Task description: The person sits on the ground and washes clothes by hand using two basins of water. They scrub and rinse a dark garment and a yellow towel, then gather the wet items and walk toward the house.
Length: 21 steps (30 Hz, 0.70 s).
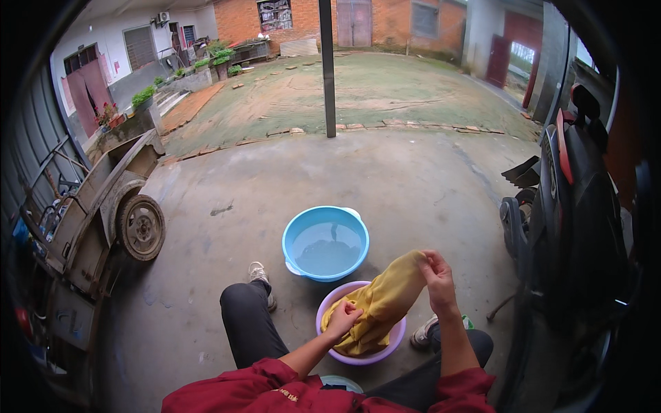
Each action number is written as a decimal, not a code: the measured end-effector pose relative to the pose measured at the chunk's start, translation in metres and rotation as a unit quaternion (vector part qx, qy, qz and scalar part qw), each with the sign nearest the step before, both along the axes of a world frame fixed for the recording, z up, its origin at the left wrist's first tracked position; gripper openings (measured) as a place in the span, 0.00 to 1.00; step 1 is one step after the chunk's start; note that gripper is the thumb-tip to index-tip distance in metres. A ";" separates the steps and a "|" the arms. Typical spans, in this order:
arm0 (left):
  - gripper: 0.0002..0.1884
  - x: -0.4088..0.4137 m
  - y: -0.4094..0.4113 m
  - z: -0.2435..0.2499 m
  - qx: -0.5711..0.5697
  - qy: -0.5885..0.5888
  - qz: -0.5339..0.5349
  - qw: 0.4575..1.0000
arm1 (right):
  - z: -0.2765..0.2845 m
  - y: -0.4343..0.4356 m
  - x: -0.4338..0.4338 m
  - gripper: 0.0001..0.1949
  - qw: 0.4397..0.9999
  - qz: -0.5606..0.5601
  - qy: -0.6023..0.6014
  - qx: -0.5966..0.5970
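A wet-looking yellow cloth garment stretches up and to the right out of a pink-purple plastic basin between my feet. Its upper end is pinched in the fingers of my right hand, raised above the basin's right side. My left hand is lower, over the basin's left part, with curled fingers against the fabric; whether they grip it is hard to tell. Most of the basin's inside is hidden by the cloth. Just beyond stands a larger blue basin holding water.
On the left is a metal cart with a wheel; a motorcycle stands on the right. A metal post rises at the edge of the concrete floor. Part of a pale green round object shows below me.
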<state>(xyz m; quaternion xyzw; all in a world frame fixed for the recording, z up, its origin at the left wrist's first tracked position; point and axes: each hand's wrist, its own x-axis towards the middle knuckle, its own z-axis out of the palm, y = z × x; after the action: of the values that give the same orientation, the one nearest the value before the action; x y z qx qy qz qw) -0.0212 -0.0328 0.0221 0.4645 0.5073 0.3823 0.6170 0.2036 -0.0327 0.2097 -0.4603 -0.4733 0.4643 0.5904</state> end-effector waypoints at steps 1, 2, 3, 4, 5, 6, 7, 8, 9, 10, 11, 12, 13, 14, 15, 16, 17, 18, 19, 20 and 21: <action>0.15 0.001 0.000 0.007 0.034 0.000 0.033 0.999 | -0.003 -0.001 -0.007 0.09 0.999 0.029 -0.033 -0.007; 0.20 -0.002 0.009 0.016 -0.028 -0.059 0.023 0.998 | -0.004 -0.005 -0.018 0.08 0.997 0.052 -0.055 -0.010; 0.22 0.001 0.012 0.043 -0.068 -0.100 -0.005 0.993 | -0.013 -0.008 -0.024 0.08 0.989 0.061 -0.133 0.008; 0.23 0.003 0.013 0.075 -0.108 -0.142 -0.033 0.983 | -0.020 -0.012 -0.028 0.09 0.971 0.054 -0.230 0.048; 0.25 0.004 0.018 0.094 -0.147 -0.184 -0.055 0.970 | -0.026 -0.015 -0.033 0.09 0.940 0.051 -0.324 0.090; 0.26 0.005 0.026 0.101 -0.168 -0.162 -0.093 0.968 | -0.029 -0.017 -0.041 0.09 0.922 0.067 -0.371 0.084; 0.28 0.009 0.032 0.105 -0.189 -0.141 -0.134 0.963 | -0.033 -0.019 -0.046 0.09 0.901 0.080 -0.419 0.077; 0.24 0.010 0.040 0.106 -0.243 -0.140 -0.170 0.945 | -0.044 -0.018 -0.052 0.08 0.895 0.064 -0.429 0.105; 0.18 0.003 0.049 0.081 -0.231 -0.170 -0.200 0.937 | -0.051 -0.019 -0.059 0.08 0.891 0.061 -0.435 0.117; 0.14 0.003 0.049 0.078 -0.239 -0.161 -0.200 0.936 | -0.056 -0.021 -0.062 0.08 0.885 0.053 -0.445 0.127; 0.11 0.003 0.050 0.075 -0.248 -0.152 -0.200 0.936 | -0.064 -0.023 -0.063 0.08 0.880 0.044 -0.454 0.136; 0.11 -0.002 0.051 0.071 -0.248 -0.130 -0.198 0.939 | -0.064 -0.025 -0.068 0.09 0.860 0.036 -0.473 0.191; 0.11 -0.006 0.053 0.068 -0.254 -0.152 -0.167 0.940 | -0.060 -0.024 -0.065 0.10 0.886 0.088 -0.446 0.092; 0.11 -0.011 0.055 0.065 -0.260 -0.173 -0.136 0.940 | -0.054 -0.022 -0.060 0.11 0.900 0.139 -0.413 -0.008; 0.11 -0.016 0.054 0.064 -0.268 -0.194 -0.102 0.938 | -0.048 -0.022 -0.060 0.12 0.901 0.190 -0.374 -0.110; 0.12 -0.017 0.051 0.066 -0.231 -0.194 -0.077 0.950 | -0.061 -0.009 -0.051 0.16 0.904 0.204 -0.354 -0.127; 0.12 -0.013 0.048 0.069 -0.237 -0.213 -0.075 0.945 | -0.072 -0.007 -0.040 0.16 0.917 0.210 -0.281 -0.191; 0.13 -0.011 0.045 0.067 -0.229 -0.231 -0.087 0.942 | -0.064 -0.003 -0.037 0.17 0.919 0.220 -0.205 -0.253; 0.15 -0.008 0.041 0.065 -0.221 -0.250 -0.098 0.938 | -0.059 0.000 -0.037 0.17 0.913 0.226 -0.128 -0.314; 0.15 -0.005 0.036 0.064 -0.218 -0.281 -0.093 0.930 | -0.060 0.000 -0.039 0.16 0.907 0.248 -0.105 -0.325; 0.16 -0.003 0.036 0.057 -0.215 -0.287 -0.078 0.930 | -0.065 -0.001 -0.042 0.15 0.921 0.226 -0.115 -0.297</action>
<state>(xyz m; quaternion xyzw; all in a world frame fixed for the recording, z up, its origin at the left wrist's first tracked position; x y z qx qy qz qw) -0.0238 0.0031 0.0796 0.2294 0.3405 0.3318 0.8493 0.1614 -0.0337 0.1450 -0.5457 -0.4696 0.6484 0.2475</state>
